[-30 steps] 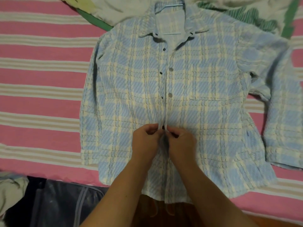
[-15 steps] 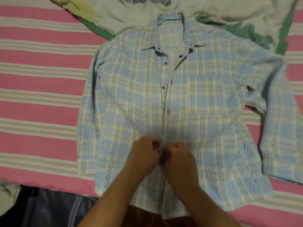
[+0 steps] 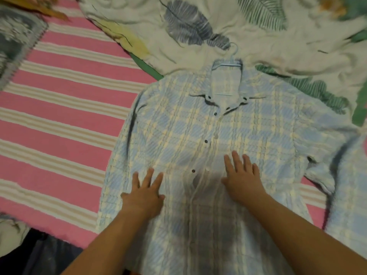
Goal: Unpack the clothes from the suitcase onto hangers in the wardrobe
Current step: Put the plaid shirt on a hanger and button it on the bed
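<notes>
Both hands are lying flat on the plaid shirt (image 3: 248,126), fingers straight and slightly spread: the left hand (image 3: 146,192) and the right hand (image 3: 243,175) either side of the button placket. Shirt is resting on its hanger (image 3: 231,62) across the striped bedsheet (image 3: 59,116).

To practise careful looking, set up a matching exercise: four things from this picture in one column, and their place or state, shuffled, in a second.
1. plaid shirt
2. hanger
3. left hand
4. leaf-print sheet

A. crumpled beyond the collar
B. hook pokes out at the collar
C. lies front up on the striped bedcover
D. flat, fingers spread, left of the button line

Pairs: 1-C, 2-B, 3-D, 4-A
</notes>
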Tool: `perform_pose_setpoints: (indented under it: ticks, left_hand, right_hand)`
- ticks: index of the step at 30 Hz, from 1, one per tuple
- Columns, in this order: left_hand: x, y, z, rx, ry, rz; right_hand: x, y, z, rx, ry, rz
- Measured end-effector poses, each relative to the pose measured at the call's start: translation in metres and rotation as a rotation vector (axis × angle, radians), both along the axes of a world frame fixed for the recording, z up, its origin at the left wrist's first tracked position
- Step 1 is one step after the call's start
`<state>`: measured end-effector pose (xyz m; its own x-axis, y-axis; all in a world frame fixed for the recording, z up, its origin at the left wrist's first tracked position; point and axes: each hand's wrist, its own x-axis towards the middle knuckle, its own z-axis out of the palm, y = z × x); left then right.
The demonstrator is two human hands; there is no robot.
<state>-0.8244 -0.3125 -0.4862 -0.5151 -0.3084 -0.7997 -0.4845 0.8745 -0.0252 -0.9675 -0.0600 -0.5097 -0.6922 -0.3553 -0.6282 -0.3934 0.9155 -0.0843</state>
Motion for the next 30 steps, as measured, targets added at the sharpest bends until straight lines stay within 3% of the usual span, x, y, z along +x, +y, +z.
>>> perform_pose_setpoints:
  ticks: [2, 4, 7, 10, 17, 20, 23, 26, 30]
  left_hand:
    - [-0.019, 0.010, 0.010, -0.104, 0.014, -0.060]
    - [-0.044, 0.027, 0.017, -0.214, 0.221, -0.169]
    - [-0.073, 0.056, 0.013, -0.030, 0.655, 0.109]
    - [-0.082, 0.077, -0.014, 0.156, 0.605, 0.429]
    - [-0.074, 0.077, -0.035, 0.121, 0.582, 0.291]
    - [-0.082, 0.076, -0.027, 0.098, 0.534, 0.184]
    - [-0.090, 0.080, -0.016, 0.052, 0.617, 0.197]
    - [-0.085, 0.095, 0.000, 0.042, 0.773, 0.429]
    - [-0.077, 0.114, 0.005, 0.328, 0.828, 0.974]
  right_hand:
    - [0.009, -0.005, -0.004, -0.022, 0.072, -0.022]
    - [0.017, -0.021, 0.000, -0.240, 0.237, -0.169]
    - [0.028, -0.052, 0.004, -0.560, 0.265, -0.462]
    - [0.037, -0.070, -0.011, -0.452, 0.190, -0.527]
    - [0.032, -0.063, -0.013, -0.525, 0.134, -0.655]
    - [0.031, -0.056, -0.002, -0.698, 0.013, -0.846]
    - [0.036, -0.046, -0.001, -0.778, -0.078, -0.913]
    - [0.039, -0.041, -0.003, -0.788, -0.130, -0.912]
    - [0.037, -0.043, 0.002, -0.864, -0.160, -0.998]
